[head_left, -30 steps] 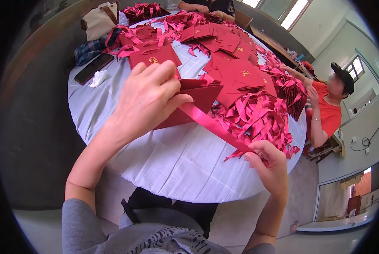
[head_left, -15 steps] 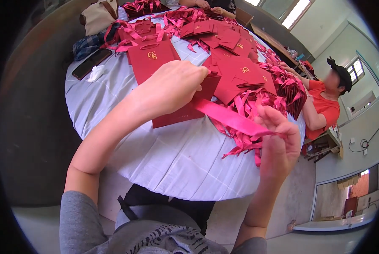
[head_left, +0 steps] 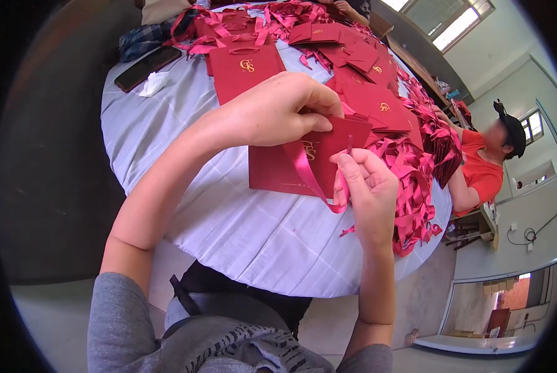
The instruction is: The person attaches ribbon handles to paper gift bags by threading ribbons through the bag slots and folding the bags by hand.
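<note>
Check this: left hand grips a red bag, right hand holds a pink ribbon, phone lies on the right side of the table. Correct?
No: the phone lies on the left side of the table, per the head view. Rest stands: left hand grips a red bag, right hand holds a pink ribbon.

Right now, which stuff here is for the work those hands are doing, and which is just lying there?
Part of the work, it seems:
Red bag, held by the left hand
Pink ribbon, pinched by the right hand
Other red bags
More pink ribbons

Probably just lying about:
Dark phone
Crumpled white tissue
Plaid cloth
Cream bag
</note>
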A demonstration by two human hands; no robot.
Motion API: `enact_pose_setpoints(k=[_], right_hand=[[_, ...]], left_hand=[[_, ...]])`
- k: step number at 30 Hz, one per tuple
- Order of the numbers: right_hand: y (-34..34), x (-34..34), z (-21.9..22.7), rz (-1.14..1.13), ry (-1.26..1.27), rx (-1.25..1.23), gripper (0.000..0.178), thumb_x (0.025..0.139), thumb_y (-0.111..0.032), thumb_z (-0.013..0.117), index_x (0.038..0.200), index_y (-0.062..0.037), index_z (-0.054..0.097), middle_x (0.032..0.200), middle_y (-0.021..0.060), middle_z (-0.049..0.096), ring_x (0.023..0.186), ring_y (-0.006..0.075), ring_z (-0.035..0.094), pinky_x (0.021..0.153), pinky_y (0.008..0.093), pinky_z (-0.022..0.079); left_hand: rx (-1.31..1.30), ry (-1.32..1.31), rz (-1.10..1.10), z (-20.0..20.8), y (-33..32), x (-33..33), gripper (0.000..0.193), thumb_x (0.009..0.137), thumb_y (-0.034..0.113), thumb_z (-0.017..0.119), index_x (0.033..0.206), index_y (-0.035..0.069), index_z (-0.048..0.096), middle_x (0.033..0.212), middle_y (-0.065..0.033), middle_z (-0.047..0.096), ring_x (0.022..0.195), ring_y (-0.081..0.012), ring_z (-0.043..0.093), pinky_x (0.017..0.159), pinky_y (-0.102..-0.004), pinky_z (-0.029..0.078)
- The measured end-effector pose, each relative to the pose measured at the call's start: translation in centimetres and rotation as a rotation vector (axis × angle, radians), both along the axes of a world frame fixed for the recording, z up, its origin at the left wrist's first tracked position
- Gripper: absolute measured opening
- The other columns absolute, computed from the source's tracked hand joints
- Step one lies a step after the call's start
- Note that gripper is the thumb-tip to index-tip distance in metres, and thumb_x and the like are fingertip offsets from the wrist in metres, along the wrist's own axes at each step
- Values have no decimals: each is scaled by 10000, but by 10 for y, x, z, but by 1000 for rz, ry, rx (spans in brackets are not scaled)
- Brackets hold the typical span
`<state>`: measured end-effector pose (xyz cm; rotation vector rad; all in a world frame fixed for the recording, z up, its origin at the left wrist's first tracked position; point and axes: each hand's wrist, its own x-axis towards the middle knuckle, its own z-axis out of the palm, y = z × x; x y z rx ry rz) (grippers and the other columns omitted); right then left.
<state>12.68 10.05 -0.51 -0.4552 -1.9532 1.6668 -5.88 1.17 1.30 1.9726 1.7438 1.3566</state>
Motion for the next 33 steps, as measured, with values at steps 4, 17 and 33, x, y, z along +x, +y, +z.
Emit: enact_pose_setpoints(k=[4,17,33], right_hand=[[-4,-5,1,-58,-5,35,192,955,-142,529,950,34,606,599,1,523,456,48,451,425,191,364],[-9,-17,-10,-243,18,266,163,897,-72,595,766,24,610,569,-62,479,508,-9,380,428,204,281],[-7,-20,-17,-402,187,515,187,825,-51,556,677,58,520,560,220,493,458,275,541,449,370,378]], left_hand=[[-72,-139,-59,-2,1,-4,177,844,20,618,1003,-57,615,844,-87,662,792,-101,598,751,-257,489],[-16,-57,-10,0,-7,7,192,828,4,616,1010,-56,625,872,-135,681,813,-145,647,745,-278,502],[98,-2,151,-5,-6,36,176,793,-73,571,962,-64,616,773,-147,644,701,-158,607,654,-271,473]])
